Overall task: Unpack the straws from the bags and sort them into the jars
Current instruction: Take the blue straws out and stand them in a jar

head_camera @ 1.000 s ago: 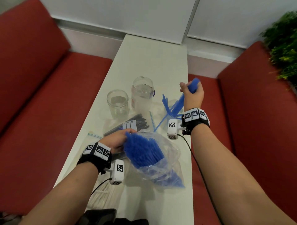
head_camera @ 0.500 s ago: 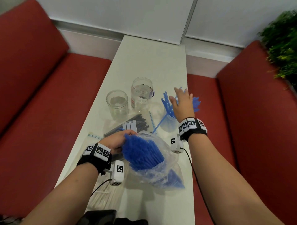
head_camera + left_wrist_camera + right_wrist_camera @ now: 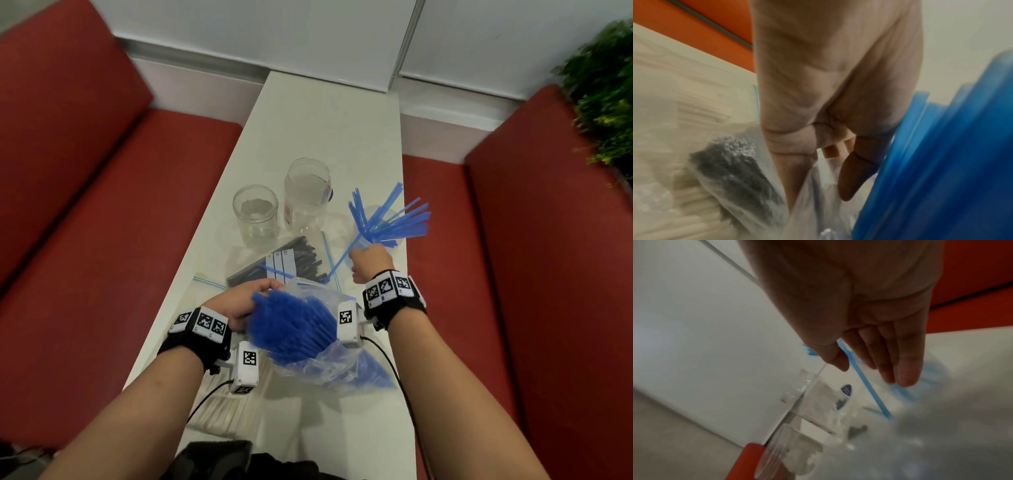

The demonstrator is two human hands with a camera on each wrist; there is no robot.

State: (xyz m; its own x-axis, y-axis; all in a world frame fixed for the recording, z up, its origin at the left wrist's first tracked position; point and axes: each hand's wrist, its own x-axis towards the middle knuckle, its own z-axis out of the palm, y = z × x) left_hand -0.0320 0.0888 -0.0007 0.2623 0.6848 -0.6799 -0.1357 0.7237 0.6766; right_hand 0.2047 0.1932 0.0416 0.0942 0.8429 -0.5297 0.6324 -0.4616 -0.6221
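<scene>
The left hand (image 3: 245,301) holds the mouth of a clear plastic bag (image 3: 329,356) packed with bright blue plastic straws (image 3: 291,325), its fingers (image 3: 851,175) curled round the rim. The bag lies near the front of the white table (image 3: 329,123). The right hand (image 3: 368,262) hovers with straight, relaxed fingers (image 3: 906,368) gripping nothing, just before a fanned bunch of blue straws (image 3: 390,219) standing in a jar at the table's right edge. Two empty clear jars (image 3: 255,214) stand left of it.

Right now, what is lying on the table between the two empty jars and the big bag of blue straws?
A clear bag of black straws lies flat between the jars and the blue straw bag; the head view shows it.
</scene>
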